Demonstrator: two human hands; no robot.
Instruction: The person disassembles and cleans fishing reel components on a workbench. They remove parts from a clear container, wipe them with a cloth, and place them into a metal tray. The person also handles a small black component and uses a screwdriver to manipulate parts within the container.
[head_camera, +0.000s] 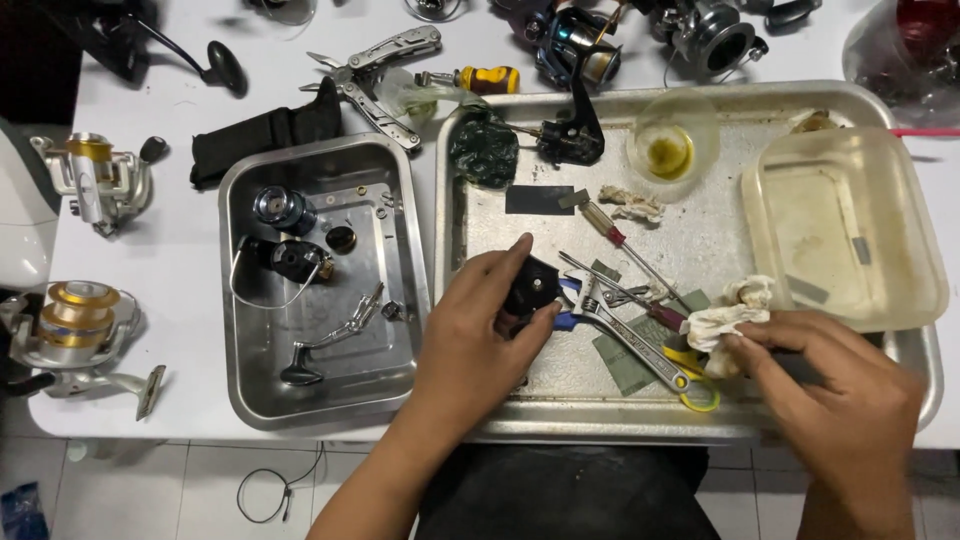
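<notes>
Black reel housing (528, 290) sits pinched in the left hand (480, 335), fingers curled round it and thumb on top, held just above the near-left corner of the big steel tray (700, 410) so any drips or loose bits land in the pan. Over on the right, the right hand (850, 400) has its fingertips closed on a grubby white rag (725, 318), bunched up and kept within easy reach of the part. Between the two hands lie an adjustable wrench (630, 335) and a red-handled screwdriver (615, 232), fanned out near the work. Left of all that, the smaller steel tray (400, 330) corrals the stripped pieces: spool, bail wire, crank handle, tiny screws kept from rolling off. Farther right, a clear plastic tub (850, 230) rests on the big tray's rim. Far back, a glass dish of yellowish oil (668, 148) stands inside the tray, with a folding multi-tool (375, 65) beyond on the white table (180, 250).
</notes>
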